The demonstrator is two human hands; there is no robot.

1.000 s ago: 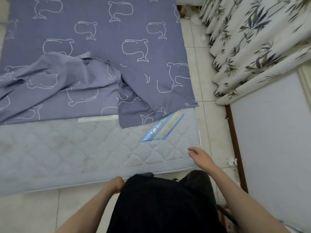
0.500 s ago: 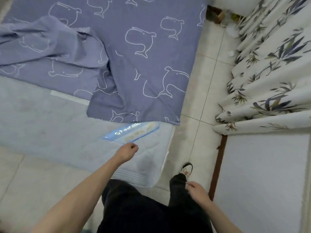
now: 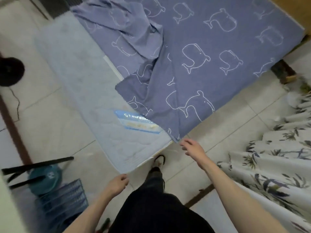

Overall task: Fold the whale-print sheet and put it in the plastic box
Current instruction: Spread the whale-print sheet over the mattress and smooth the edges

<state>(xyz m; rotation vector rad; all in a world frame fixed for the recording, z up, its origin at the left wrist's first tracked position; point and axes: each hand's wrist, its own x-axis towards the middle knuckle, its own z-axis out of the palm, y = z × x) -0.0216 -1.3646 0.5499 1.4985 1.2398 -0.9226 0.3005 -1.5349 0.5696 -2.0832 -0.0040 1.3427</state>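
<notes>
The blue whale-print sheet [image 3: 210, 52] lies spread over the pale quilted mattress [image 3: 80, 76], with its near left part rumpled and folded back. One sheet corner hangs at the mattress's near corner. My right hand [image 3: 193, 147] is open, fingers spread, just below and right of that corner, not touching it. My left hand [image 3: 117, 183] hangs lower by my leg, fingers loosely curled, holding nothing. No plastic box is clearly in view.
Leaf-print curtains [image 3: 277, 157] hang at the right. A teal fan with black bars [image 3: 44, 178] and a blue mesh basket [image 3: 67, 197] sit at the lower left. A black round object with a cord [image 3: 11, 71] is on the tiled floor at the left. A warranty label [image 3: 138, 123] shows on the mattress.
The view has swung round to the mattress corner. My right hand has risen from my side toward the sheet's corner, and my left hand has dropped back from the mattress to my leg.
</notes>
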